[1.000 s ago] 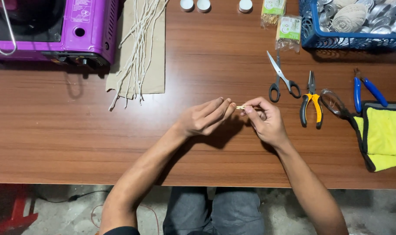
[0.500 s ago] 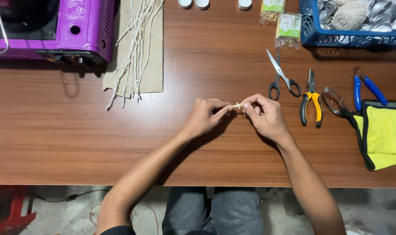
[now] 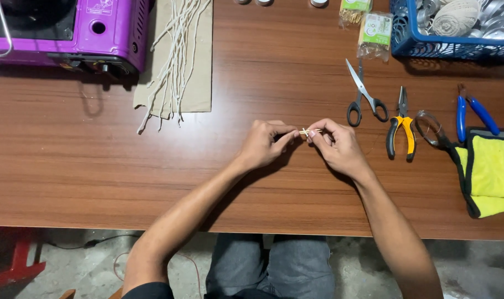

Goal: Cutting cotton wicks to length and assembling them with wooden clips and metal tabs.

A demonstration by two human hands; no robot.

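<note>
My left hand and my right hand meet just above the middle of the brown wooden table. Between their fingertips they pinch a small pale stick-like piece, thin and short, with a bit crossing it. Both hands' fingers are closed on it. Most of the piece is hidden by the fingers.
A purple appliance stands at the back left, beside white cords on a beige sheet. Scissors, yellow-handled pliers, blue-handled pliers and a wire coil lie right. A yellow cloth and a blue basket are at the right.
The hands stay together on the small piece, with only slight finger shifts. The camera view has drifted a little.
</note>
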